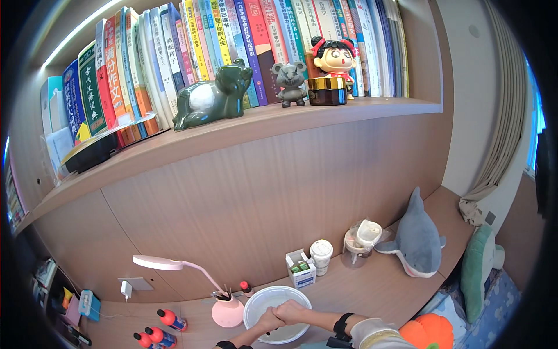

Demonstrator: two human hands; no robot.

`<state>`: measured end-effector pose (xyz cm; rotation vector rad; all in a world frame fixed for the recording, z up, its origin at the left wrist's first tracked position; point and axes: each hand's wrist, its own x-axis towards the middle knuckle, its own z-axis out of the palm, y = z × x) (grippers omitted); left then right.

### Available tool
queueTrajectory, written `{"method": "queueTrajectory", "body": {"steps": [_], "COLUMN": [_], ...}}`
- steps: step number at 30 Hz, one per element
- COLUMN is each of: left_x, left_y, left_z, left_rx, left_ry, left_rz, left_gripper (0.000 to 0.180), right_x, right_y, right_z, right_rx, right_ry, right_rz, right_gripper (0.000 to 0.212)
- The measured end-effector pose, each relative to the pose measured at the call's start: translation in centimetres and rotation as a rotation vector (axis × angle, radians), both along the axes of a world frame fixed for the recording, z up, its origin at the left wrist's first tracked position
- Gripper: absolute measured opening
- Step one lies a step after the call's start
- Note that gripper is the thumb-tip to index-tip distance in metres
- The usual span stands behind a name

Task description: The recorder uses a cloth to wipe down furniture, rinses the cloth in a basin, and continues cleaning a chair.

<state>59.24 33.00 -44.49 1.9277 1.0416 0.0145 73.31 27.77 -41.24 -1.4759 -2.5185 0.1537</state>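
Observation:
A round white basin (250, 311) stands on the desk at the lower middle. Over it my left hand (269, 321) and my right hand (293, 313) are closed and pressed against each other. Whatever lies inside the fingers, if anything, is hidden; a small dark spot shows below the left hand. Dark bands circle both forearms. Left of the basin stands a pink desk lamp (227, 312) with pens in its base, and just behind is a small red-capped bottle (246, 287).
Several blue bottles with red caps (172, 320) stand at left. Behind the basin are an open white box (301, 270), a white lidded cup (321, 256) and a clear container (356, 256). A plush shark (416, 241) sits at right. A shelf (279, 120) of books and figurines overhangs the desk.

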Motion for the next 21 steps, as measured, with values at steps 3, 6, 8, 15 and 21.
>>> {"method": "queueTrajectory", "body": {"steps": [3, 6, 8, 15, 21], "left_x": [-0.4, -0.8, -0.6, -0.9, -1.9], "left_y": [-0.8, -1.2, -1.5, -1.1, -0.4], "left_z": [-0.9, -1.5, -0.3, 2.5, 1.5], "left_rx": [0.225, 0.355, 0.361, 0.525, 0.753], "left_ry": [0.063, 0.034, 0.060, 0.252, 0.197], "left_rz": [0.013, -0.032, -0.084, -0.192, -0.318], "left_gripper": [0.070, 0.075, 0.071, 0.062, 0.053], "right_x": [-0.4, -0.7, -0.5, -1.8, -3.7], "right_y": [-0.8, -1.2, -1.3, -1.1, -1.4], "right_z": [-0.8, -2.0, -2.6, -1.1, -3.6], "right_rx": [0.003, -0.045, -0.085, -0.257, -0.314], "right_ry": [0.048, 0.074, 0.101, 0.233, 0.474], "right_rz": [-0.063, -0.127, -0.211, -0.427, -0.607], "right_gripper": [0.022, 0.022, 0.022, 0.016, 0.014]}}
